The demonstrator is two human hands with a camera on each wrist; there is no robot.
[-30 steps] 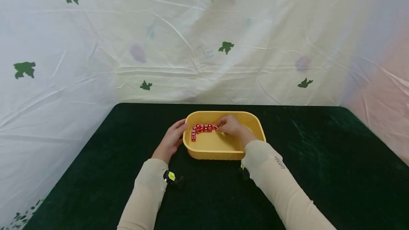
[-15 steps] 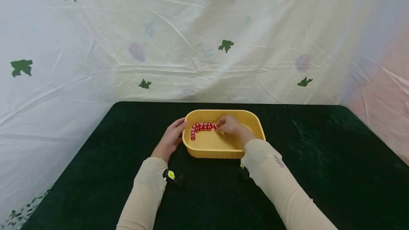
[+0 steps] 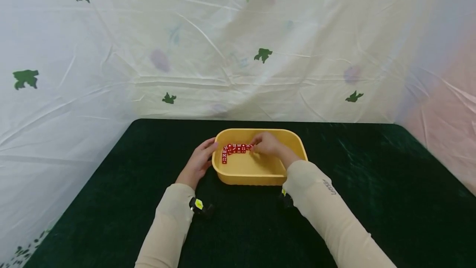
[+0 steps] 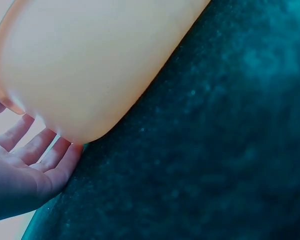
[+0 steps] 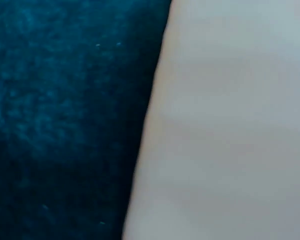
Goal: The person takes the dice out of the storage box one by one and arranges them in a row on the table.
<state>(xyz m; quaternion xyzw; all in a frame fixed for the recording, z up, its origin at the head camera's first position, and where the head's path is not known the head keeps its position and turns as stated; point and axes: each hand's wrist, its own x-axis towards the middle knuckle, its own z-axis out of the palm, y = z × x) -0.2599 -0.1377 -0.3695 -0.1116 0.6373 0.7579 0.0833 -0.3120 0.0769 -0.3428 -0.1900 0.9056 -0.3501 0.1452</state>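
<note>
A yellow plastic tub (image 3: pixel 256 180) sits on the dark green cloth. My left hand (image 3: pixel 198 162) holds the tub's left end, its thumb at the rim. The left wrist view shows that hand's fingers (image 4: pixel 62 160) against the outer wall. Inside the tub, red dice (image 3: pixel 233 149) with white pips form a row along the back left, turning toward me at the left end. My right hand (image 3: pixel 267 144) reaches into the tub and pinches a red die at the row's right end; its fingertips partly hide it. In the right wrist view, only the tub's wall and cloth show.
The dark green cloth (image 3: pixel 372 189) covers the table around the tub. Behind it hangs a white curtain (image 3: pixel 208 53) with green leaf shapes. Black wrist cameras (image 3: pixel 198 206) sit under both sleeves.
Both hands keep nearly the same places. The right forearm has shifted slightly to the right, while the right fingers stay at the right end of the dice row.
</note>
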